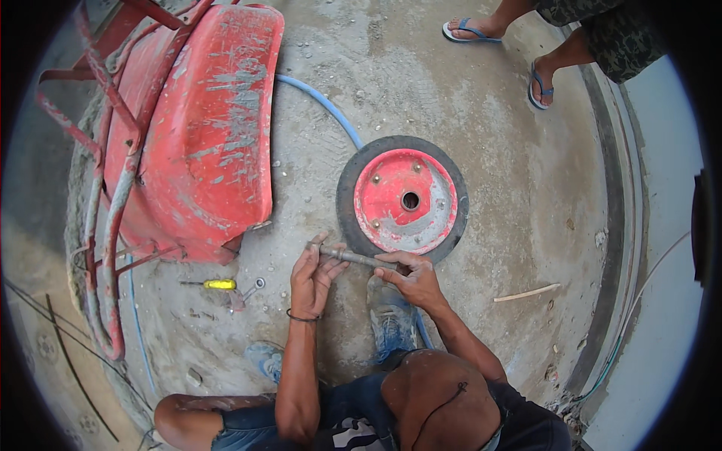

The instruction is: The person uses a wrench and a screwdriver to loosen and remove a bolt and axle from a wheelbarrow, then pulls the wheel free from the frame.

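Note:
A grey metal axle (356, 258) lies crosswise between my two hands, just in front of the wheel. My left hand (310, 279) is turned palm up and has the axle's left end between its thumb and fingers, around a thicker collar-like part. The other end is pinched by the thumb and fingers of my right hand (415, 279). Beyond them a wheel (387, 177) with a red hub and black tyre lies flat on the ground. Its round centre hole shows, and its tyre is close to my right hand.
At left, a red wheelbarrow (203, 143) lies tipped over with its tubular frame. A yellow-handled screwdriver (219, 284) and a wrench (254, 289) rest near it. A blue hose (323, 101) runs to the tyre. Another person's feet (475, 30) stand far right; a wooden stick (526, 293) lies nearer.

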Tool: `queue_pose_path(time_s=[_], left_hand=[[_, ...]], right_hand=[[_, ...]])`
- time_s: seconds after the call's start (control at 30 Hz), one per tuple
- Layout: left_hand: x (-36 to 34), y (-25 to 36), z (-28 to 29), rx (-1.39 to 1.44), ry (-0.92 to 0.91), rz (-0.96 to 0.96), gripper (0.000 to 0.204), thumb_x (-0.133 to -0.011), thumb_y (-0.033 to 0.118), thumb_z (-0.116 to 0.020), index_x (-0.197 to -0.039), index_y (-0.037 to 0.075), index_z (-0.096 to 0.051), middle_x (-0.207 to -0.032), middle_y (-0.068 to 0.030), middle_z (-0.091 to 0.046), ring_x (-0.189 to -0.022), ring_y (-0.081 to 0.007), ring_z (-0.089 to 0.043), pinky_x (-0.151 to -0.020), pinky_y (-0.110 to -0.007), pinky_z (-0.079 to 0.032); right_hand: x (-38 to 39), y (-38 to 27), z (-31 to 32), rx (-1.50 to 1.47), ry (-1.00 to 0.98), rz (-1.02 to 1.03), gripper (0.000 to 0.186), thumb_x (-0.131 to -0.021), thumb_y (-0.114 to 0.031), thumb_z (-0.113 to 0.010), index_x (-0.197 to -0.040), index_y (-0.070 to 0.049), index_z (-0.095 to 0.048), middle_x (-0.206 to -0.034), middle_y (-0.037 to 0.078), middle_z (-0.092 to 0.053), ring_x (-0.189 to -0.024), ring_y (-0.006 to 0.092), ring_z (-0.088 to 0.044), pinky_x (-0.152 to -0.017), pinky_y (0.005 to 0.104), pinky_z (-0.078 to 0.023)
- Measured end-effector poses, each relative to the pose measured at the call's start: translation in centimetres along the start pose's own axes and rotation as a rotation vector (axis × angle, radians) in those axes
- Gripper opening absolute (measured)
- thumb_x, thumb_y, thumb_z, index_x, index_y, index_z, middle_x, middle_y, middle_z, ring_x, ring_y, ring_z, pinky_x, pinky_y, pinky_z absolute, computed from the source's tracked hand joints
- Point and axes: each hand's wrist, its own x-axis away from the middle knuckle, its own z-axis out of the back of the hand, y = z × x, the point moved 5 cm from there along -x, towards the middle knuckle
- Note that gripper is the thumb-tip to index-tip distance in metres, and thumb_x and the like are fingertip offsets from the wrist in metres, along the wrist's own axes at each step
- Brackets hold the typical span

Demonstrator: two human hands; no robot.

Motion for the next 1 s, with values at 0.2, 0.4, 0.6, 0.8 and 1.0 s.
queue_pose_path(time_s=[0.2, 0.4, 0.6, 0.8, 1.0], left_hand=[[0.6, 1.3, -2.0, -0.168, -0.095, 0.001, 0.052, -0.099, 0.022, -0.051, -0.142, -0.001, -0.032, -0.123, -0.0251, -0.056, -0.109, -0.0312, -0.061, -0.093, -0.044, -0.051], [0.2, 0.8, -0.7, -0.111, 0.023, -0.083, 0.04, -0.1, 0.024, -0.05, -0.131, 0.0, -0.044, -0.119, -0.021, -0.06, -0.104, -0.0317, -0.064, -0.086, -0.042, -0.056], [0.1, -0.8, -1.2, -0.047, 0.033, -0.022, 0.034, -0.101, 0.027, -0.047, -0.122, 0.001, -0.049, -0.111, -0.019, -0.063, -0.098, -0.0322, -0.066, -0.082, -0.043, -0.057], [-0.9, -1.5, -0.6, -0.022, 0.189, 0.039, 0.03, -0.098, 0.029, -0.052, -0.113, 0.003, -0.051, -0.093, -0.0132, -0.062, -0.078, -0.0242, -0.065, -0.069, -0.039, -0.055], [-4.2, -0.9, 0.4, -0.607, 0.45, -0.047, 0.033, -0.082, 0.026, -0.073, -0.096, 0.009, -0.049, -0.073, -0.0021, -0.053, -0.055, -0.0145, -0.053, -0.051, -0.03, -0.047]], right_hand=[[-0.3, 1.6, -1.2, -0.674, -0.079, -0.136, 0.025, -0.087, -0.013, -0.07, -0.105, 0.004, -0.066, -0.083, 0.01, -0.068, -0.067, 0.0136, -0.062, -0.062, 0.0252, -0.05], [0.0, 1.7, -2.1, -0.778, -0.122, -0.175, 0.025, -0.089, -0.014, -0.067, -0.105, 0.005, -0.064, -0.081, 0.011, -0.068, -0.067, 0.0155, -0.064, -0.062, 0.0256, -0.051], [0.1, 1.3, -2.4, -0.739, -0.205, -0.183, 0.026, -0.092, -0.02, -0.064, -0.105, 0.003, -0.064, -0.08, 0.011, -0.068, -0.067, 0.0144, -0.064, -0.063, 0.025, -0.051], [-1.7, -2.8, 1.2, 0.226, 0.077, 0.237, 0.031, -0.088, -0.024, -0.068, -0.11, -0.003, -0.065, -0.093, 0.013, -0.069, -0.081, 0.022, -0.067, -0.074, 0.0321, -0.052], [-4.8, -4.7, 7.6, 0.722, 0.289, 0.364, 0.037, -0.077, -0.025, -0.075, -0.106, -0.005, -0.066, -0.093, 0.016, -0.059, -0.087, 0.032, -0.059, -0.076, 0.0415, -0.048]])
